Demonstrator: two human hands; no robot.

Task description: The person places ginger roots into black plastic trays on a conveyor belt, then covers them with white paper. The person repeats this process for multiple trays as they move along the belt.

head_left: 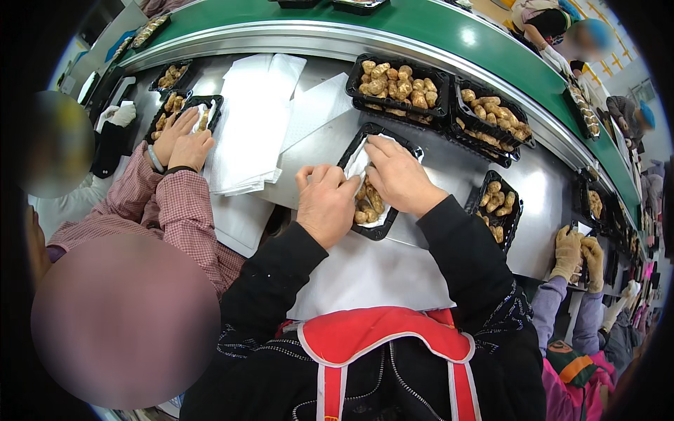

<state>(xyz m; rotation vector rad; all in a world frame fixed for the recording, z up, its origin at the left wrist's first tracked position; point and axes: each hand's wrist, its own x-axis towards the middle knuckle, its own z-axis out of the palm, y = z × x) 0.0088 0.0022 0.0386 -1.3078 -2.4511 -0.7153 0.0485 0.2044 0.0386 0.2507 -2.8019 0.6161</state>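
In front of me a black plastic tray (380, 231) lies at a slant, lined with a white paper sheet (357, 158). Knobbly brown pieces (367, 206), like small tubers or mushrooms, show at its near end. My left hand (326, 205) is at the tray's left side, its fingers curled and its thumb against the paper. Over the far right part of the tray, my right hand (404, 175) rests with fingers stretched out on the paper, hiding some of the contents.
Stacked filled trays (398, 88) stand beyond, and another partly filled tray (497, 203) is at right. White paper sheets (246, 119) lie to the left. A green conveyor belt (281, 31) runs behind. Co-workers' hands (184, 144) work at left, gloved hands (577, 256) at right.
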